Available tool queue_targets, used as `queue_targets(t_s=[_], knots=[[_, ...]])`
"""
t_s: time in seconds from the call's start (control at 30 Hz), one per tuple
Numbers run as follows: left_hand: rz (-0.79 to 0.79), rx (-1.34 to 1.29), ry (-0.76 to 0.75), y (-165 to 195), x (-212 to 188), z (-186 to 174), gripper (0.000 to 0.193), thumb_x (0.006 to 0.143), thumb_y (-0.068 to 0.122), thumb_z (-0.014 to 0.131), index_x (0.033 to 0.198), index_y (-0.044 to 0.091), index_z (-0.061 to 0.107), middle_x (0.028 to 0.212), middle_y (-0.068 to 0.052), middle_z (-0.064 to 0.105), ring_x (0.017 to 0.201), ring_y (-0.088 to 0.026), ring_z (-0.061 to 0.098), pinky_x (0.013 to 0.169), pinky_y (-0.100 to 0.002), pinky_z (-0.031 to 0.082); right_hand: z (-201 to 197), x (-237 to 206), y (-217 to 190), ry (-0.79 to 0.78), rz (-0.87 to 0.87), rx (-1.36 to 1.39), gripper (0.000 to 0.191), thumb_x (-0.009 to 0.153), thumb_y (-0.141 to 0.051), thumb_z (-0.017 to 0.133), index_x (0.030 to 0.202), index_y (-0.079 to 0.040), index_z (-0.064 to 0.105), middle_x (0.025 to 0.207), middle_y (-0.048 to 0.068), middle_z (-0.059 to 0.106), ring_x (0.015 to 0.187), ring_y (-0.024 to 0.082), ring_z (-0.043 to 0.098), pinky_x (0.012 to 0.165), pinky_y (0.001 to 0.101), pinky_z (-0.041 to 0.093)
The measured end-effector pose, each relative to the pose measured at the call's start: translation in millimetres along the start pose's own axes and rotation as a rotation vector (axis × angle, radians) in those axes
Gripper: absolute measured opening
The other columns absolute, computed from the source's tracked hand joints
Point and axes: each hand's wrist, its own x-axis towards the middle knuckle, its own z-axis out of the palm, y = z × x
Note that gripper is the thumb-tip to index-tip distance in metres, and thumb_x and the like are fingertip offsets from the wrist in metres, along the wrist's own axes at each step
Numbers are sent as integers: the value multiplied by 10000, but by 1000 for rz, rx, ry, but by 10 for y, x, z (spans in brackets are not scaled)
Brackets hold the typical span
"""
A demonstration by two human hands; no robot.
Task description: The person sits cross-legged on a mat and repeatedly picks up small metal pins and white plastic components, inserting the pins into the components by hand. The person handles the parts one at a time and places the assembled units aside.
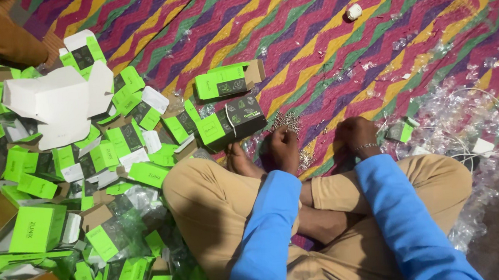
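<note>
Sleeves: long sleeves of plain bright blue cloth are worn on both arms, reaching down to the wrists just behind the fingers; soft folds are seen along them.
Left hand [284, 147]: left bare; nothing is worn at its wrist, where the blue cuff ends.
Right hand [357, 136]: a thin bracelet of small pale beads or links is worn just behind the fingers, ahead of the cuff.
Trousers: loose tan trousers are worn, creased at the knees.
Feet: left bare, with no shoes or socks; one is seen just beside the left fingers.
</note>
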Motion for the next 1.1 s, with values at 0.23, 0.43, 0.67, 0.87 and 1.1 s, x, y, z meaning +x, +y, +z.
queue_targets(t_s=[0.23,0.43,0.67,0.87,1.1], knots=[[25,235,-190,201,-129,-232,209,911,274,693,999,99,769,855,-91,746,779,-243,706,696,-384,531,54,78,-100,161,-2,-122,192,841,-283,783,917,-109,809,870,167,761,799,358,737,752,468,578],[-524,-658,-653,-111,-54,53,276,1032,275,562,1115,35,670,929,-120,739,804,-217,720,730,-364,592,101,-66,-86,78,-73,351,129,825,-78,763,952,-60,775,900,119,775,815,237,771,760,337,605],[-685,-900,-594,-148,-72,-4,198,995,147,553,1132,45,653,1003,-83,696,906,-202,694,786,-367,595,507,-441,-403,-51,-230,449,158,820,-55,751,978,-52,737,881,129,742,795,256,760,722,345,596],[-588,-810,-584,-69,-71,-80,163,1021,148,617,1122,34,676,992,-68,711,873,-168,697,767,-310,575,525,-344,-370,59,-303,422,239,823,-63,751,1061,-60,745,954,150,721,886,286,726,768,368,577],[-607,-844,-644,-69,-71,-90,173,998,164,648,1131,60,684,1001,-34,721,867,-148,694,765,-312,574,535,-344,-376,-2,-249,441,283,852,-28,723,1130,-74,749,993,154,721,895,296,717,779,386,573]])
